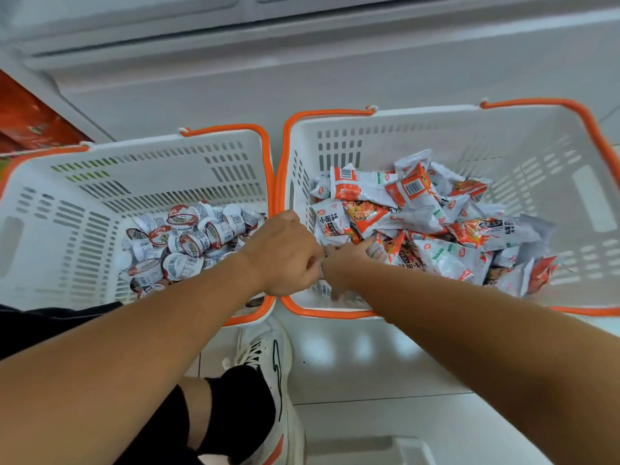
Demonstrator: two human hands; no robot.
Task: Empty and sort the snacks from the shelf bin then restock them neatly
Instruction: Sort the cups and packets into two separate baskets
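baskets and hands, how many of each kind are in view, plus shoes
White baskets with orange handles: 2, the left basket holding small round cups, the right basket holding flat packets
Hands: 2, left hand and right hand
Shoes: 1
Total: 5

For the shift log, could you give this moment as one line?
left hand: curled over basket rims | right hand: among packets | cups: left basket

Two baskets stood side by side before me: the left basket point(141, 156) held small cups point(188, 239), the right basket point(503, 135) held packets point(419, 216).
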